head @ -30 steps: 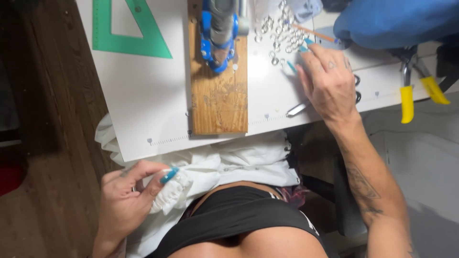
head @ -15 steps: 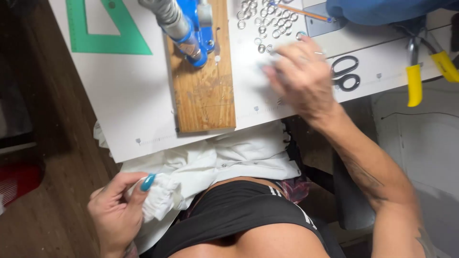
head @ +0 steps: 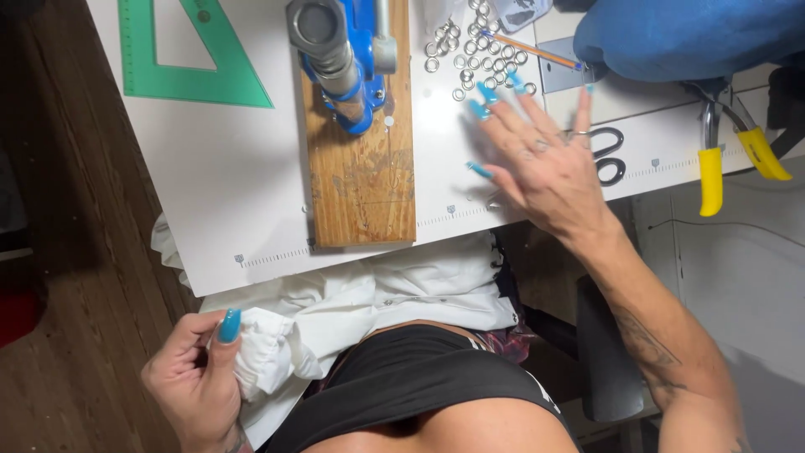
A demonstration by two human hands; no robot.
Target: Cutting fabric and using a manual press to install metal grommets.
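Small silver eyelets lie scattered beside the right hand

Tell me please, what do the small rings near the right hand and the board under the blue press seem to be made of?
Small rings: probably metal, shiny silver with bright glints. Board: wood, brown with visible grain and worn, scratched patches, apparently unpainted. Right hand hovers or rests just beside the rings; contact is unclear.
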